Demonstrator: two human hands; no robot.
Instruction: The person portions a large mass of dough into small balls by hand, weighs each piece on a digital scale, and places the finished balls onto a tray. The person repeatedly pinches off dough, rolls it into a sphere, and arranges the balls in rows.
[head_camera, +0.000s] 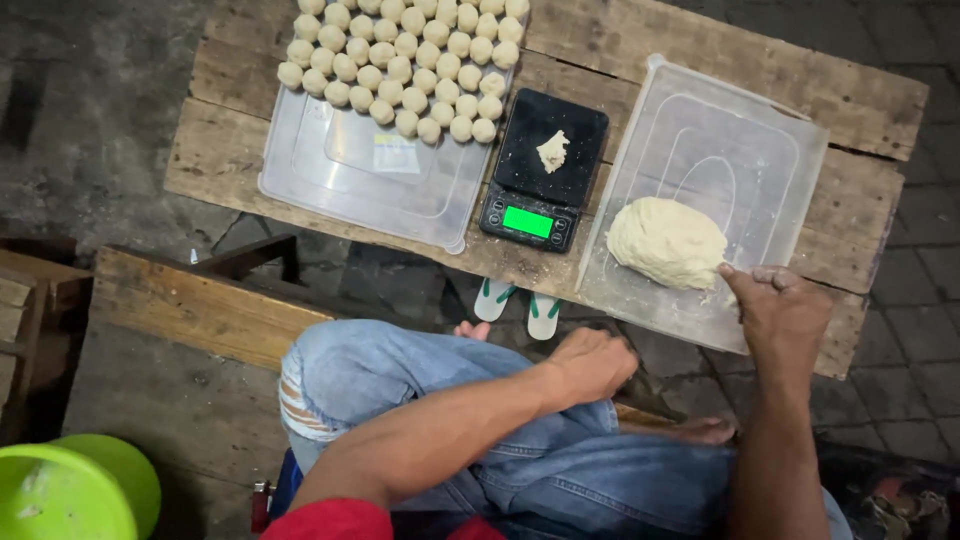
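Pinching at the dough mass (667, 242) right of the scale (543, 170), right hand (780, 312) half-closed; left hand (590, 365) fisted, seemingly empty; dough balls (405, 62) fill half their tray (360, 170); one piece (552, 151) weighing.

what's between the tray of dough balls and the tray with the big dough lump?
Head view: a black digital scale with a small dough piece on its platform, between the dough-ball tray and the lump's tray.
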